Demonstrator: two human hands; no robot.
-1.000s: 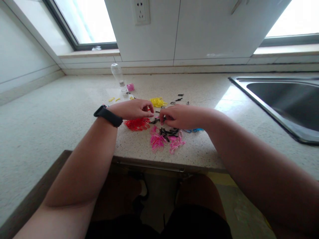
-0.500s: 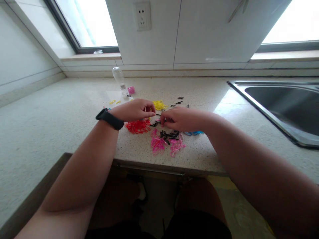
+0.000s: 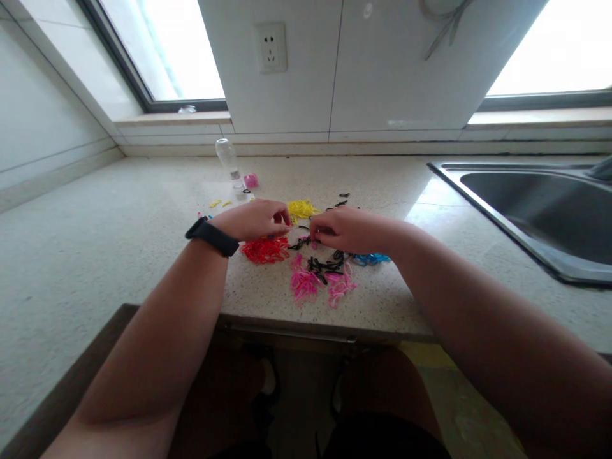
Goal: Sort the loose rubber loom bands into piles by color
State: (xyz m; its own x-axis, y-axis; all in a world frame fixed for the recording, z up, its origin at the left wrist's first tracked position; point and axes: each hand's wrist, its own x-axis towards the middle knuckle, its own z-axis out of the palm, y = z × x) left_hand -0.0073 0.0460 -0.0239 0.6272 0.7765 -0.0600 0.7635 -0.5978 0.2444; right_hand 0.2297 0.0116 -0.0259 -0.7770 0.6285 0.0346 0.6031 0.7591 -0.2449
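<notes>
My left hand (image 3: 258, 218), with a dark watch on the wrist, hovers over a pile of red rubber bands (image 3: 266, 251). Its fingers are curled with thumb and fingertips close together; what lies between them is too small to make out. Close by on the right, my right hand (image 3: 342, 229) points its pinched fingertips down at loose black rubber bands (image 3: 300, 243), and its grip is partly hidden. Yellow rubber bands (image 3: 302, 209) lie behind the gap between the hands. Nearer the counter edge are pink rubber bands (image 3: 306, 284) and more black ones, with blue rubber bands (image 3: 371, 259) beneath my right wrist.
A clear bottle (image 3: 226, 159) stands upside down at the back, beside a pink cap (image 3: 251, 181). Stray black bands (image 3: 344, 195) and yellow bands (image 3: 215, 203) lie scattered. A steel sink (image 3: 526, 210) is set into the counter at right. A wall socket (image 3: 271, 48) is above.
My left fingertips have shifted slightly left, widening the gap to my right hand. The right hand stays low over the black rubber bands. The view has tilted up a little.
</notes>
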